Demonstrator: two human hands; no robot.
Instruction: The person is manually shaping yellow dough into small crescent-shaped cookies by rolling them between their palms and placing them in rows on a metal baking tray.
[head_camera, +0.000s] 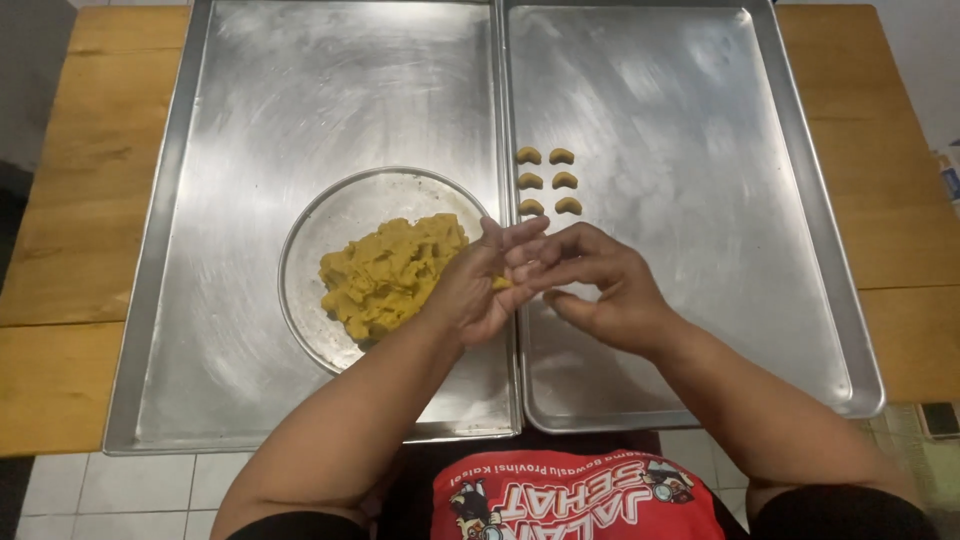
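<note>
On the wooden tabletop (70, 250) two steel trays (300, 90) lie side by side, where the left hand (475, 290) and right hand (600, 285) meet, fingers (520, 235) pinching a dough bit (501, 283) beside the dough bowl (300, 240) and six shaped pieces (547, 181).

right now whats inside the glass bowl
A lump of yellow dough fills the right half of the glass bowl; the left hand covers its right rim, hiding whatever lies beneath.
</note>
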